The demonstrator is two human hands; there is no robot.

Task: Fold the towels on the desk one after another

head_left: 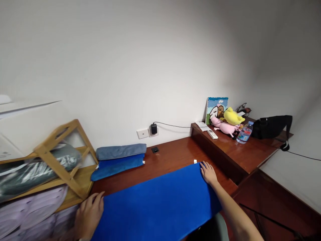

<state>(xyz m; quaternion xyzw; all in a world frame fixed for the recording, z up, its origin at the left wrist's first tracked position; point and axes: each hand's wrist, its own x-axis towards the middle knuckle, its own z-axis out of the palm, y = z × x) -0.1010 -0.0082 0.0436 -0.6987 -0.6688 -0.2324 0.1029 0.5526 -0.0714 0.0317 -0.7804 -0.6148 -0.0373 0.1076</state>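
Note:
A blue towel [155, 204] lies spread over the reddish-brown desk, with a small white tag [195, 161] sticking out at its far edge. My right hand [208, 173] rests on the towel's far right corner, fingers stretched out and lying flat. At the left edge of the same towel is my left hand [89, 214], its fingers slightly bent and a little apart; it touches the edge, and the undersides of its fingers are hidden. Behind, near the wall, a folded grey-blue towel [121, 152] and a folded blue towel [119, 167] lie together.
On the left stands a wooden shelf [81, 142] with plastic-wrapped goods. A black plug [153, 128] sits in the wall socket, its cable running right. The raised right section holds a water bottle [244, 133], plush toys [233, 116], a remote [212, 134] and a black bag [269, 127].

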